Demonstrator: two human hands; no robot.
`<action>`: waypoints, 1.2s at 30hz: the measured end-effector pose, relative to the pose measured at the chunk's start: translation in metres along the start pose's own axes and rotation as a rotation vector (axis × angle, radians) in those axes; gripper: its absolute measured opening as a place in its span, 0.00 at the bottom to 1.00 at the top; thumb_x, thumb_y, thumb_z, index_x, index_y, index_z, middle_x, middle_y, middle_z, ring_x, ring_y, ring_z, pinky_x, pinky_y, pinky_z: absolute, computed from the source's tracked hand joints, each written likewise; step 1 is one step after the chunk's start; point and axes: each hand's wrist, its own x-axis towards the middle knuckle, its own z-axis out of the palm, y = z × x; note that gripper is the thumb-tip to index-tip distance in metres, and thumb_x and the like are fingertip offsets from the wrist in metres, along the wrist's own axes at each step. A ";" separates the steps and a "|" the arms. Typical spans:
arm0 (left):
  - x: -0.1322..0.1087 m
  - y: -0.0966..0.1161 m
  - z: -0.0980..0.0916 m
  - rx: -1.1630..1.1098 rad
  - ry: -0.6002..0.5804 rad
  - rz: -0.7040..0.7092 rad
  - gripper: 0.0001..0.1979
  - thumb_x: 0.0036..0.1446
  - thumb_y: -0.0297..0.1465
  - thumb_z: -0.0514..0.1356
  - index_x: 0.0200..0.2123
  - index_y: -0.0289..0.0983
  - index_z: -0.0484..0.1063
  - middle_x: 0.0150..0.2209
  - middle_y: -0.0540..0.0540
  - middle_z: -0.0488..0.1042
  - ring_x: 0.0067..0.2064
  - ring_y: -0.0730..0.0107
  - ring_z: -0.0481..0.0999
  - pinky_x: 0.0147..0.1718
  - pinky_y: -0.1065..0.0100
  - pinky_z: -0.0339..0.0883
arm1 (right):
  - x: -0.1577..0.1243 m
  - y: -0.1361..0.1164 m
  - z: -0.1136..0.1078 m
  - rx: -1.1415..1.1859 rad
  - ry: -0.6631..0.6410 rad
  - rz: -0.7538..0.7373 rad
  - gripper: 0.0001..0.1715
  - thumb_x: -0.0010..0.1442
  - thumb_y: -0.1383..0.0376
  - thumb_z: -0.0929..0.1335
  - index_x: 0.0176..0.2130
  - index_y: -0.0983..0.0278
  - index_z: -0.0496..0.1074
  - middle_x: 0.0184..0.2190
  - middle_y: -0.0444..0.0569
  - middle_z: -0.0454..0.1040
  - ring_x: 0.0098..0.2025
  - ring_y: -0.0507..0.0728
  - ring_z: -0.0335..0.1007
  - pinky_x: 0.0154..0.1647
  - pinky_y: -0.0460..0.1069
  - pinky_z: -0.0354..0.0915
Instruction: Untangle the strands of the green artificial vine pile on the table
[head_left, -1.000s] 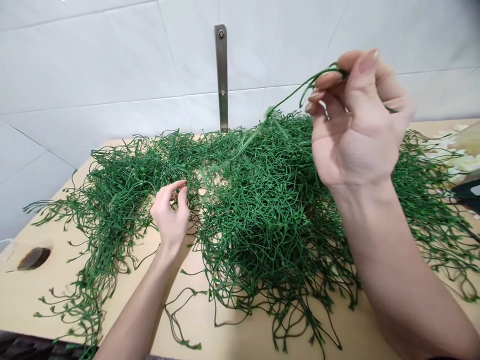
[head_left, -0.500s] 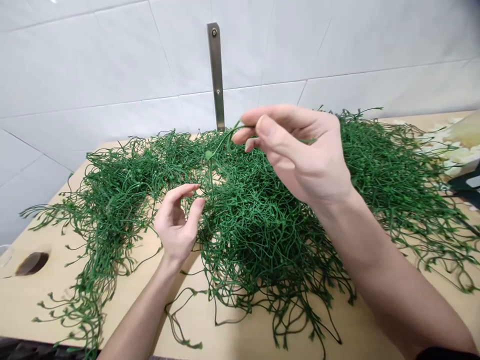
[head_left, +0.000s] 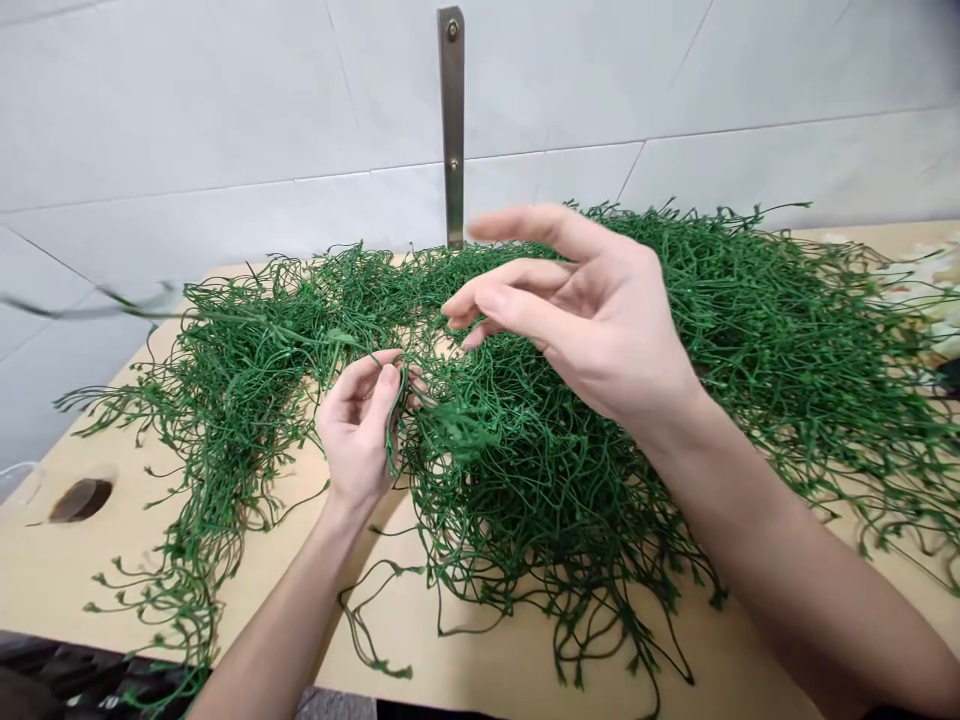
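My left hand (head_left: 354, 430) is closed, thumb against forefinger, on a thin green artificial stem (head_left: 397, 400) whose lower part hangs beside the palm. To the right and higher, my right hand (head_left: 592, 310) has its fingers apart and holds nothing. Beneath both hands lies a large tangled pile of green artificial stems (head_left: 540, 480), with small knobby ends. A blurred stem (head_left: 142, 308) streaks across the left side above the pile; whether it joins the one in my left hand I cannot tell.
The stems spread over a light wooden tabletop (head_left: 420, 640) with a round hole (head_left: 81, 500) at left. A metal bracket (head_left: 453, 130) is fixed to the tiled wall (head_left: 225, 100) behind. White flowers (head_left: 926, 285) lie at the far right.
The right hand has let go of its stem and spread its fingers. My left hand has closed on a stem. The view has shifted slightly, and a blurred stem appears at left.
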 end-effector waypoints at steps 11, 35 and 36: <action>0.000 -0.002 0.001 0.001 -0.099 -0.169 0.11 0.44 0.34 0.72 0.29 0.36 0.75 0.24 0.52 0.75 0.21 0.76 0.73 0.17 0.75 0.70 | 0.002 0.031 0.003 -0.576 -0.389 0.175 0.16 0.61 0.62 0.67 0.25 0.68 0.75 0.19 0.42 0.66 0.23 0.47 0.53 0.27 0.47 0.54; -0.004 -0.012 0.005 0.038 -0.378 -0.345 0.16 0.49 0.41 0.70 0.28 0.35 0.72 0.21 0.53 0.70 0.19 0.77 0.71 0.18 0.74 0.65 | 0.008 0.051 -0.011 -0.571 -0.521 0.187 0.14 0.53 0.66 0.64 0.18 0.67 0.68 0.15 0.39 0.57 0.21 0.46 0.48 0.24 0.46 0.48; -0.004 -0.012 0.005 0.038 -0.383 -0.338 0.16 0.49 0.41 0.70 0.28 0.35 0.72 0.21 0.54 0.70 0.19 0.77 0.71 0.18 0.74 0.65 | 0.008 0.051 -0.011 -0.572 -0.523 0.192 0.14 0.52 0.66 0.64 0.18 0.67 0.68 0.15 0.39 0.58 0.21 0.46 0.49 0.24 0.46 0.48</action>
